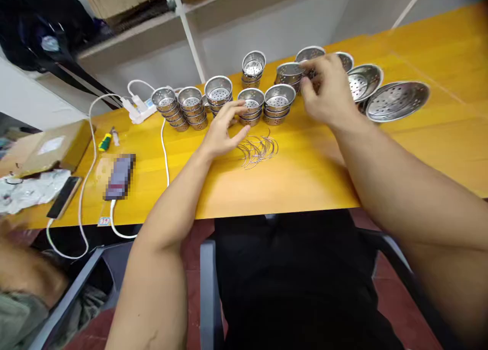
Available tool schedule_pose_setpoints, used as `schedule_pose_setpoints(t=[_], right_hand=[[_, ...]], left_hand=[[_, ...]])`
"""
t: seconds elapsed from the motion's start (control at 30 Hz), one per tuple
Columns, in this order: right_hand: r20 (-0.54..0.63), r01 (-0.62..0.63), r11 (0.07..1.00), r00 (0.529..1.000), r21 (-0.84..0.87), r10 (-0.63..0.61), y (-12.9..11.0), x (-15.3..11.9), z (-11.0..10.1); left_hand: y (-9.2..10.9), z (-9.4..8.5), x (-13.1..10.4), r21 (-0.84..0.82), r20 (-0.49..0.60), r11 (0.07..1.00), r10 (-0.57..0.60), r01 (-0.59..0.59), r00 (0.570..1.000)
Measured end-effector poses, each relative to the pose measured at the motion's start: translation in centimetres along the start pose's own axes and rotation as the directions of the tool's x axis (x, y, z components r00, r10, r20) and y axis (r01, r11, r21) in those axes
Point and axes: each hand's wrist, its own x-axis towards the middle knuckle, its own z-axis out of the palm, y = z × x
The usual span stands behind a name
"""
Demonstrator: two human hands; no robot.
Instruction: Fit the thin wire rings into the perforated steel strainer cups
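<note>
Several stacks of perforated metal cups stand on the yellow table. My left hand (223, 131) is open beside a front stack of cups (250, 108), its fingers apart and nothing held. Farther right, my right hand (327, 88) has thumb and forefinger at the right edge of a perforated metal cup (287, 74), gripping its side. This cup sits on top of a stack, and the hand partly hides another cup (310, 53) behind. A loose pile of thin curved metal wires (259, 151) lies in front of the stacks, near my left thumb.
Wide perforated bowls (398, 102) lean at the right. To the left are a power strip (143, 112), white cables, a screwdriver (104, 141), a phone (120, 177), another phone (64, 197) and a cardboard box (57, 146). Another person's arm (30, 268) shows at lower left.
</note>
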Motion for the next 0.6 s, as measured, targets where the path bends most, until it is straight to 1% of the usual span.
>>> schedule_pose_setpoints(t=[0.13, 0.23, 0.33, 0.43, 0.53, 0.6], right_hand=[[0.09, -0.041, 0.999, 0.995, 0.025, 0.038, 1.0, 0.5, 1.0], [0.157, -0.123, 0.992, 0.98, -0.014, 0.124, 0.7, 1.0, 1.7], [0.201, -0.212, 0.974, 0.953, -0.084, 0.225, 0.0, 1.4, 2.0], [0.189, -0.271, 0.954, 0.938, -0.128, 0.291, -0.6, 1.6, 1.9], [0.163, -0.297, 0.945, 0.934, -0.136, 0.317, -0.9, 1.7, 1.8], [0.126, -0.319, 0.941, 0.935, -0.116, 0.333, -1.0, 1.7, 1.7]], left_hand=[[0.3, -0.1, -0.2, -0.002, 0.051, 0.998, -0.062, 0.062, 0.997], [0.3, -0.1, -0.3, -0.014, 0.079, 0.996, -0.09, 0.092, 0.993], [0.2, -0.1, -0.3, -0.021, 0.075, 0.996, -0.081, 0.082, 0.994], [0.1, -0.2, -0.3, -0.022, 0.071, 0.997, -0.07, 0.071, 0.995], [-0.1, -0.2, -0.4, -0.024, 0.075, 0.998, -0.063, 0.065, 0.995], [-0.1, -0.2, -0.4, -0.022, 0.074, 0.998, -0.059, 0.06, 0.996]])
